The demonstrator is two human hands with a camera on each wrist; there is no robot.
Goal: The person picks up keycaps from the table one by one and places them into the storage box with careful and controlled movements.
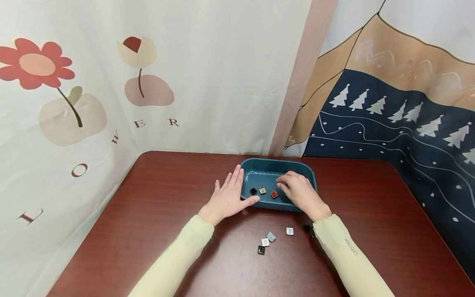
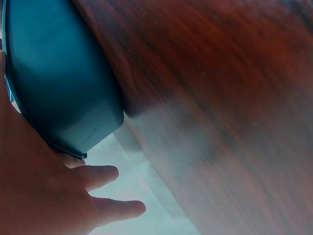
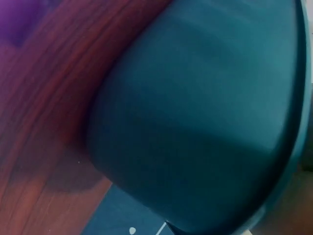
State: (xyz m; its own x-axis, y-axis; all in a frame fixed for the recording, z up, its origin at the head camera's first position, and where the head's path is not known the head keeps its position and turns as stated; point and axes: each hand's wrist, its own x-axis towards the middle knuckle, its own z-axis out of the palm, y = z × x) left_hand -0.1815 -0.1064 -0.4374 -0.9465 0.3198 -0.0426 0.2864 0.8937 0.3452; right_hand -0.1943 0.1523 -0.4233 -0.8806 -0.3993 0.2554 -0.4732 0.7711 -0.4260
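Note:
A blue-green rectangular tray (image 1: 280, 205) stands on the table, its outer wall (image 2: 58, 73) filling much of the left wrist view. My left hand (image 1: 227, 199) touches the tray's left end with fingers spread and thumb over the front rim. Above the tray's right half, my right hand (image 1: 299, 192) has bent fingers; whether anything is between them is hidden. Inside lie a black piece (image 1: 254, 191), a whitish piece (image 1: 262, 191) and a red piece (image 1: 274, 194), all small squares resembling keycaps. The right wrist view shows mostly the tray's outside (image 3: 195, 107).
In front of the tray lie a white piece (image 1: 290, 231), a grey piece (image 1: 271, 236), another white piece (image 1: 265, 242) and a black square (image 1: 261, 250). Dark pieces (image 1: 307, 228) sit by my right sleeve (image 1: 349, 251). Printed curtains (image 1: 222, 82) hang behind the brown table (image 1: 178, 185).

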